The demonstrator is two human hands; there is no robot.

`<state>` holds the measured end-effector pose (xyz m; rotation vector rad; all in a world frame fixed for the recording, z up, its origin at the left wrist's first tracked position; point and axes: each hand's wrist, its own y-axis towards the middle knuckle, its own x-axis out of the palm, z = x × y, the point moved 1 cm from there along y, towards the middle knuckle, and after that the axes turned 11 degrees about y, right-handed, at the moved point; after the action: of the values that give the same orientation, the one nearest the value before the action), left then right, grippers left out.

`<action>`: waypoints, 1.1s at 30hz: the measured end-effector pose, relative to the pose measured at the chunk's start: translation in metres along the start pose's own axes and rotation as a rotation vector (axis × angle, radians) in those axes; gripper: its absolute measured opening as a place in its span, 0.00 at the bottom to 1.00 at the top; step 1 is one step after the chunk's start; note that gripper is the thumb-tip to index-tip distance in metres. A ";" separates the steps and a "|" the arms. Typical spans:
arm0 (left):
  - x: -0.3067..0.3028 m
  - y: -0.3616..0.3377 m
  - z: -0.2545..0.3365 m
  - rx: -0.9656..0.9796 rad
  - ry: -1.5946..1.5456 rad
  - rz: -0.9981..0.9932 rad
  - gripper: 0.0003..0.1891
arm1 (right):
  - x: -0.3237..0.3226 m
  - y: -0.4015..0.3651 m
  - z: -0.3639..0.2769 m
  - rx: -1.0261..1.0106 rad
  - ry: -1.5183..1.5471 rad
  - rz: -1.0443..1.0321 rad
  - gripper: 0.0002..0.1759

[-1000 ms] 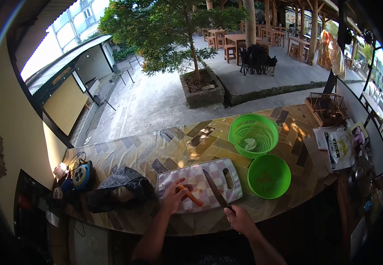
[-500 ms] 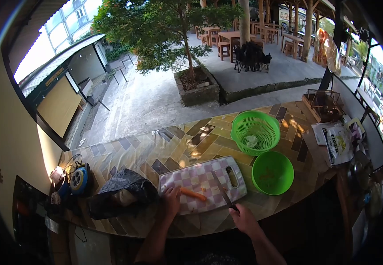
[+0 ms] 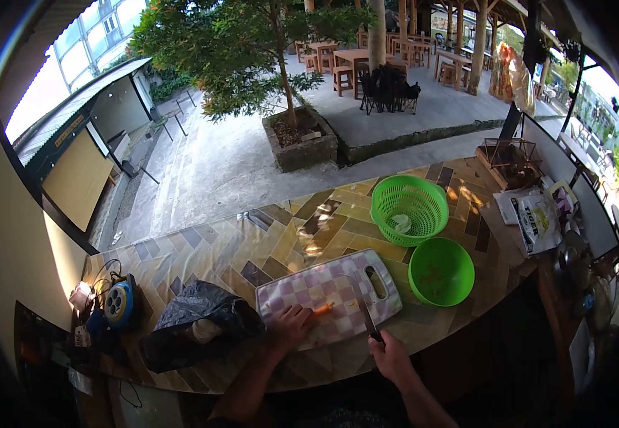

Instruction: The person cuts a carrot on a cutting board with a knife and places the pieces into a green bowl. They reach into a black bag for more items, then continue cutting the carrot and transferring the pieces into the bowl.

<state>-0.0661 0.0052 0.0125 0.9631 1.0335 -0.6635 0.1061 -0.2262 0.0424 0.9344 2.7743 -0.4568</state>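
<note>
A pink-and-white checkered cutting board point(image 3: 281, 294) lies on the counter before me. On it my left hand point(image 3: 293, 324) has its fingers over a carrot point(image 3: 322, 309), covering most of it; only the orange right end shows. My right hand point(image 3: 391, 354) is closed around the dark handle of a kitchen knife point(image 3: 363, 307). The blade points away from me above the board's right part, apart from the carrot. Small orange bits lie near the carrot. Right of the board stands a green bowl point(image 3: 464, 274) with orange-brown pieces in its bottom.
Behind the bowl is a green colander point(image 3: 434, 207) with something whitish inside. A black plastic bag point(image 3: 206, 307) sits left of the board. A blue cable reel point(image 3: 119, 303) is at the far left. Plastic packages point(image 3: 540, 222) and a wooden-framed box point(image 3: 510, 167) occupy the right end.
My left hand has slid right along the carrot and now covers more of it. My right hand still holds the knife, little changed. The whole view has shifted slightly.
</note>
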 end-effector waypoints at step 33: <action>0.017 -0.025 -0.013 -0.658 -1.303 -0.044 0.16 | 0.081 0.010 -0.013 0.067 0.573 -0.035 0.08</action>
<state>-0.0859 0.0054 -0.0138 -0.1582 0.0467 -0.7274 0.0475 -0.1687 0.0312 1.1898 3.3026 -0.3271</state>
